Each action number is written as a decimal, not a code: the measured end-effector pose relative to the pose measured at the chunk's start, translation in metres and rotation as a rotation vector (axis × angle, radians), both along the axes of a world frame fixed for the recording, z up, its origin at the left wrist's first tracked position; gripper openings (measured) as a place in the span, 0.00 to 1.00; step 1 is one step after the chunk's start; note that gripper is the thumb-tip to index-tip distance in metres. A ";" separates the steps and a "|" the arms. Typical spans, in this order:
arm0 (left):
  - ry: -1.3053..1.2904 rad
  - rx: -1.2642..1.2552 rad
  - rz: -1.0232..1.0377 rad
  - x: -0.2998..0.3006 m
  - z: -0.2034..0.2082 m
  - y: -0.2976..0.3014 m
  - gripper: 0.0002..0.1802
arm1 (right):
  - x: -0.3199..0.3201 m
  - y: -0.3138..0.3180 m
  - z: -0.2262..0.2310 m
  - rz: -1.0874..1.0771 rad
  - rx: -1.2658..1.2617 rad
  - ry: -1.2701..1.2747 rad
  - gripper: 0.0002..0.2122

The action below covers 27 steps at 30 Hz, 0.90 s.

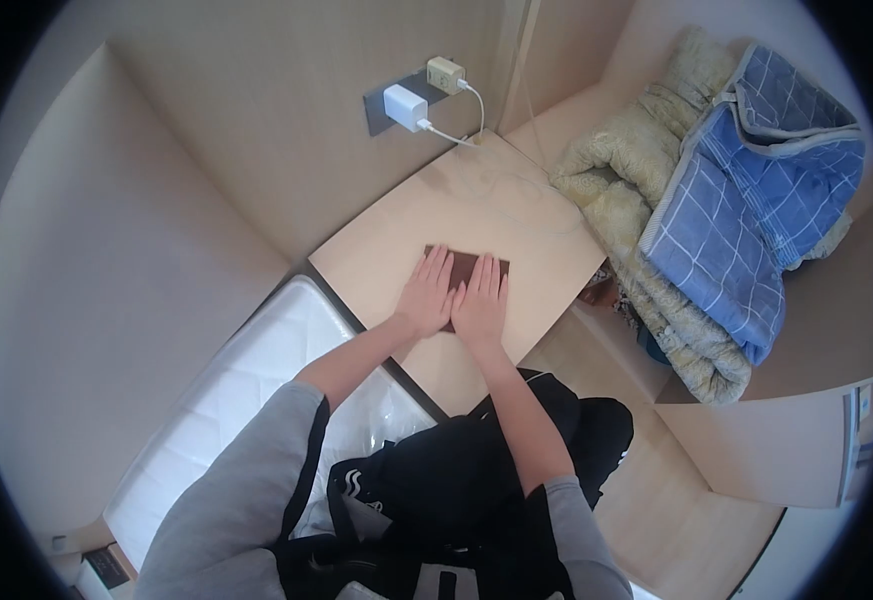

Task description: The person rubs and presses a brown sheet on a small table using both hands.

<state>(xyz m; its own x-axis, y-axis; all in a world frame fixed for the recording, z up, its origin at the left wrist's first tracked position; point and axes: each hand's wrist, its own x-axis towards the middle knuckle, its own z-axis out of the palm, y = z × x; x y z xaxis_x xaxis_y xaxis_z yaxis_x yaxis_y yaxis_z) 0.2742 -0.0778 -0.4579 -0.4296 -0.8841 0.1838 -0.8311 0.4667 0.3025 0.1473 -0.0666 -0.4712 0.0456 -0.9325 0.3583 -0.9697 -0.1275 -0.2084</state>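
from my end I saw one flat, brown, squarish sheet (pixel 464 268) on the pale wood-look table (pixel 381 255), left hand (pixel 427 298) and right hand (pixel 479 308) palms-down over it, fingers (pixel 483 282) straight, slightly spread, two boxy chargers (pixel 405 108) beyond

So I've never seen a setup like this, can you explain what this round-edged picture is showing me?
There's no robot here. You're looking down through a wide fisheye camera worn on a person's head, so straight edges bend near the rim. The left hand and right hand are bare and lie flat on a dark brown sheet, which sits on a pale wood-look tabletop. Neither hand is gripping anything, and I can't tell the sheet's material. Beyond it, white chargers are plugged into the wall.
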 end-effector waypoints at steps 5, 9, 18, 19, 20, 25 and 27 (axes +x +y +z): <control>-0.034 -0.030 0.051 -0.004 -0.003 -0.023 0.34 | 0.001 -0.018 0.003 -0.076 0.058 0.004 0.29; 0.011 -0.015 0.110 -0.008 0.000 -0.011 0.34 | 0.002 -0.009 0.001 -0.086 0.081 0.004 0.28; 0.036 0.025 0.112 -0.002 0.001 0.078 0.33 | 0.004 0.072 0.009 -0.010 0.075 -0.018 0.27; 0.036 0.030 0.109 -0.001 0.001 0.086 0.33 | 0.003 0.079 0.009 -0.015 0.072 0.007 0.27; 0.037 0.050 0.104 0.000 0.001 0.090 0.33 | 0.003 0.085 0.009 -0.017 0.072 0.008 0.27; 0.011 0.049 0.104 0.001 0.003 0.094 0.34 | 0.005 0.092 0.011 -0.017 0.087 0.007 0.28; -0.019 0.063 0.069 -0.001 0.004 0.091 0.34 | 0.002 0.091 0.010 -0.022 0.096 -0.008 0.28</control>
<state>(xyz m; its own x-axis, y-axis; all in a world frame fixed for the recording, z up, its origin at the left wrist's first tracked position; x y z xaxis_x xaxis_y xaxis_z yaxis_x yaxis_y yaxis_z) 0.2727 0.0127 -0.4538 -0.3705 -0.9212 0.1190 -0.8664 0.3889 0.3131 0.1492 0.0246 -0.4616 0.0221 -0.9633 0.2676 -0.9702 -0.0853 -0.2269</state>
